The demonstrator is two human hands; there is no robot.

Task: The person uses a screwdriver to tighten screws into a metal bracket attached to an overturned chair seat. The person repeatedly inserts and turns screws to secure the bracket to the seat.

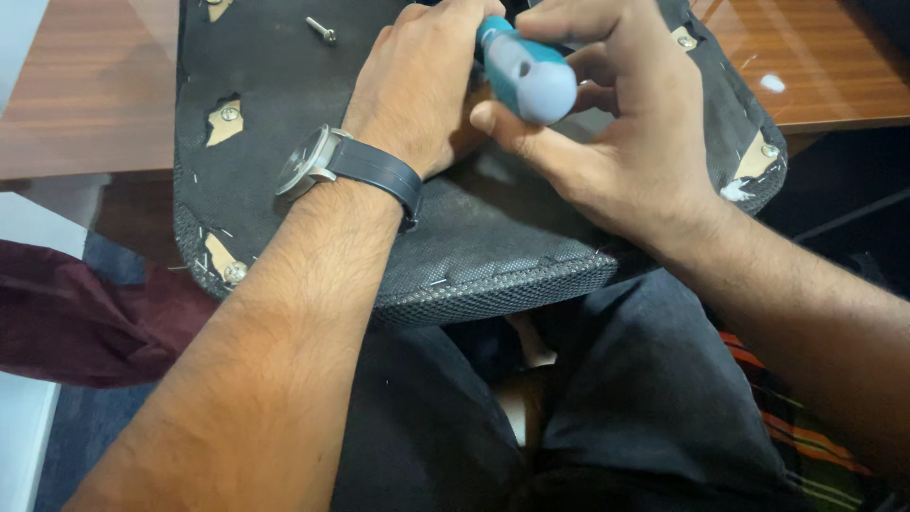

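A black fabric-covered chair seat (493,246) lies upside down across my lap and the edge of a wooden table (85,85). My right hand (616,123) is closed around the blue handle of a screwdriver (526,71), which points down at the seat's underside. My left hand (422,85), with a wristwatch (318,161) on its wrist, rests on the seat right beside the tool and touches its lower part; the tip is hidden between my hands. A loose screw (321,30) lies on the seat near the top.
Screws sit in cut-outs of the fabric at the seat's corners, for example at the left (228,115) and at the right (769,151). A dark red cloth (85,322) lies at the lower left. My dark trousers (616,408) fill the bottom.
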